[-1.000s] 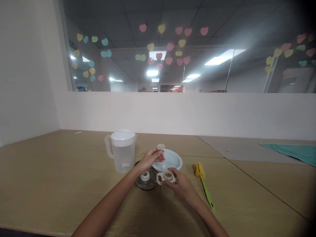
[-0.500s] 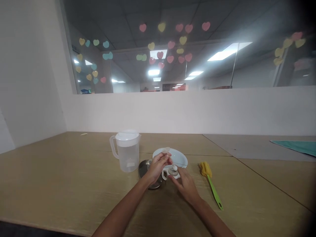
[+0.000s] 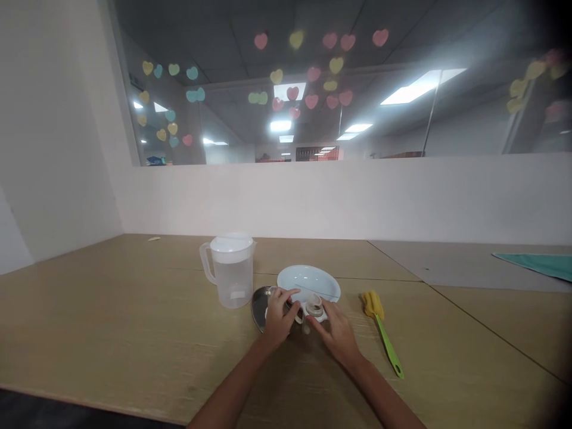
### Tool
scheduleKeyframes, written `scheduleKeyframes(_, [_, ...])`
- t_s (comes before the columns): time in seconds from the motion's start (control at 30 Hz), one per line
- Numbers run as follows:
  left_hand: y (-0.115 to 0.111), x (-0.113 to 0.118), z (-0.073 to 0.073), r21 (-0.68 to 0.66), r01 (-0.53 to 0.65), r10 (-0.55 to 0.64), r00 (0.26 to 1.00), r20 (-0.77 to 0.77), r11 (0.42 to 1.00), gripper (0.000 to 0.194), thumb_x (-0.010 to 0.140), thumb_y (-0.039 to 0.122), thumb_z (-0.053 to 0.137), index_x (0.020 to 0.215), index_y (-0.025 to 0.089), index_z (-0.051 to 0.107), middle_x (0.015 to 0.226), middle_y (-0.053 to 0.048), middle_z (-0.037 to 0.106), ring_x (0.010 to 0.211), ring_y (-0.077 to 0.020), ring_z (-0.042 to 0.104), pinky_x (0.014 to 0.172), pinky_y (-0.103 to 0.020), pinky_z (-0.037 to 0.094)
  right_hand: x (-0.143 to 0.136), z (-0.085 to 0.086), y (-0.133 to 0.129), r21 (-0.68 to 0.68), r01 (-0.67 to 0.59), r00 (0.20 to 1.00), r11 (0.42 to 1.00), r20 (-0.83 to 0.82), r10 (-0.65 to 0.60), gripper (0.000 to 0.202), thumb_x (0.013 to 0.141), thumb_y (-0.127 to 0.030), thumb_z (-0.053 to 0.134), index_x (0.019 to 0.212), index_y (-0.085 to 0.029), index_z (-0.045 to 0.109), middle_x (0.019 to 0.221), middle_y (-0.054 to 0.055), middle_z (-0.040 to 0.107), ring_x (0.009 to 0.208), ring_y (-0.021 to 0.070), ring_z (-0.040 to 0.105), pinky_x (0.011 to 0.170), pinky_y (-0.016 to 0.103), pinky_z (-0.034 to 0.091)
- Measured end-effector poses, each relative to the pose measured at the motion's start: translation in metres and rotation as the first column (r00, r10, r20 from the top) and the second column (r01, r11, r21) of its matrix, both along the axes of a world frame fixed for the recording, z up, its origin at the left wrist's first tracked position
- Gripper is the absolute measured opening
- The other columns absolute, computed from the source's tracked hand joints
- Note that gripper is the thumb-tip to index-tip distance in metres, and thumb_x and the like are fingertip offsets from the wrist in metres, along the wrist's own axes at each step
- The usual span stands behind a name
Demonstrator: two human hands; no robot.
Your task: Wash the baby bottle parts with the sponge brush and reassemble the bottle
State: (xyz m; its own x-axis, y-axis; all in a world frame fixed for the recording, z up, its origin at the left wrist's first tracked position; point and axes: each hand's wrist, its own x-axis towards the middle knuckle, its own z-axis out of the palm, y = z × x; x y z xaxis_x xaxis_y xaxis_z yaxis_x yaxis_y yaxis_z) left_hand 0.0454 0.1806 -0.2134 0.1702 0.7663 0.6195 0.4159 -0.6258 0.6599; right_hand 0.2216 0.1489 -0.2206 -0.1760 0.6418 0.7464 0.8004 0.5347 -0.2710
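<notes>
My right hand (image 3: 338,333) is closed around the side of a small white container (image 3: 314,307) with a clear round top and a loop handle on its left. My left hand (image 3: 279,319) is just left of it, fingers curved and apart, thumb close to the handle; whether it touches the handle I cannot tell. Under and behind my left hand lies a round metal plate (image 3: 259,308), partly hidden. Something small and pale shows at the left edge of that hand, too covered to name. A pale blue oval dish (image 3: 308,275) sits just behind the container.
A clear plastic pitcher (image 3: 233,277) with a white lid stands at the left. To the right lies a brush (image 3: 379,328) with a yellow head and green handle. A teal cloth (image 3: 536,266) lies far right, on a grey part of the table. A white wall (image 3: 286,199) rises behind.
My left hand has moved down and left from above the container to over the metal plate; the translucent piece it pinched is out of its fingertips. My right hand keeps its hold.
</notes>
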Motion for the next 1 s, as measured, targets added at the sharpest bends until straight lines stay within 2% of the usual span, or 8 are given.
scheduleKeyframes(0.17, [0.011,-0.031,-0.006,0.089,-0.251,0.266,0.915,-0.302,0.964,0.018,0.075,0.010,0.044,0.082,0.018,0.059,0.087,-0.004,0.057,0.090,-0.0199,0.051,0.083,-0.032,0.038,0.001,-0.002,0.002,0.020,0.023,0.999,1.000,-0.025,-0.023,0.044,0.083,-0.048,0.047,0.113,-0.016,0.054,0.098,0.010,0.063,0.090,0.0235,0.058,0.077,0.036,0.048])
scheduleKeyframes(0.3, [0.015,-0.036,-0.013,0.090,-0.267,0.282,0.895,-0.345,0.959,0.021,0.066,0.005,0.046,0.081,0.017,0.056,0.087,-0.005,0.056,0.088,-0.0207,0.050,0.080,-0.031,0.039,0.001,-0.004,0.003,0.020,0.055,0.996,0.998,-0.077,-0.053,0.054,0.081,-0.051,0.051,0.122,-0.017,0.047,0.100,0.010,0.062,0.085,0.0221,0.059,0.073,0.035,0.049])
scheduleKeyframes(0.43, [0.018,-0.032,-0.019,0.093,-0.240,0.257,0.888,-0.382,0.966,0.020,0.063,0.004,0.047,0.077,0.017,0.054,0.083,-0.004,0.056,0.086,-0.0207,0.051,0.078,-0.031,0.039,-0.001,-0.002,0.000,0.116,0.039,0.998,0.992,-0.060,-0.032,0.058,0.079,-0.051,0.053,0.126,-0.017,0.042,0.107,0.012,0.059,0.092,0.0240,0.057,0.077,0.038,0.047])
scheduleKeyframes(0.6, [0.016,-0.034,-0.014,0.086,-0.277,0.289,0.900,-0.326,0.957,0.019,0.068,0.006,0.043,0.080,0.017,0.053,0.083,-0.005,0.055,0.080,-0.0189,0.052,0.073,-0.030,0.041,-0.004,0.004,-0.007,0.282,0.124,0.991,0.951,-0.081,-0.105,0.049,0.081,-0.045,0.052,0.119,-0.016,0.044,0.105,0.013,0.058,0.096,0.0263,0.054,0.079,0.041,0.043])
scheduleKeyframes(0.73, [-0.004,-0.027,0.005,0.228,-0.280,0.304,0.949,-0.076,0.932,0.019,0.076,0.013,0.040,0.089,0.016,0.053,0.083,-0.005,0.055,0.079,-0.0177,0.053,0.071,-0.028,0.043,-0.010,0.009,-0.013,0.468,0.117,0.993,0.876,-0.036,-0.114,0.044,0.078,-0.036,0.057,0.116,-0.017,0.046,0.100,0.011,0.059,0.093,0.0251,0.055,0.080,0.041,0.041])
scheduleKeyframes(0.83, [-0.030,-0.009,0.022,0.476,-0.168,0.194,0.981,-0.006,0.863,0.022,0.078,0.016,0.042,0.096,0.016,0.055,0.087,-0.006,0.059,0.082,-0.0183,0.054,0.074,-0.031,0.044,-0.018,0.011,-0.015,0.581,-0.017,0.998,0.814,0.059,-0.022,0.045,0.076,-0.030,0.057,0.118,-0.018,0.046,0.097,0.011,0.061,0.092,0.0239,0.057,0.082,0.043,0.041])
scheduleKeyframes(0.9, [-0.048,0.005,0.029,0.634,-0.050,0.103,0.994,-0.048,0.772,0.023,0.078,0.015,0.042,0.097,0.016,0.055,0.089,-0.007,0.061,0.084,-0.0180,0.055,0.077,-0.032,0.044,-0.023,0.012,-0.015,0.607,-0.090,0.995,0.789,0.093,0.042,0.044,0.080,-0.029,0.050,0.121,-0.016,0.044,0.100,0.013,0.061,0.094,0.0240,0.058,0.084,0.044,0.041])
scheduleKeyframes(1.0, [-0.072,0.020,0.032,0.744,0.079,0.021,0.992,-0.124,0.663,0.022,0.081,0.013,0.041,0.099,0.016,0.054,0.090,-0.008,0.061,0.083,-0.0163,0.055,0.075,-0.030,0.046,-0.025,0.015,-0.015,0.640,-0.089,0.996,0.763,0.042,0.081,0.038,0.085,-0.023,0.037,0.123,-0.016,0.042,0.096,0.011,0.063,0.089,0.0209,0.060,0.085,0.044,0.041])
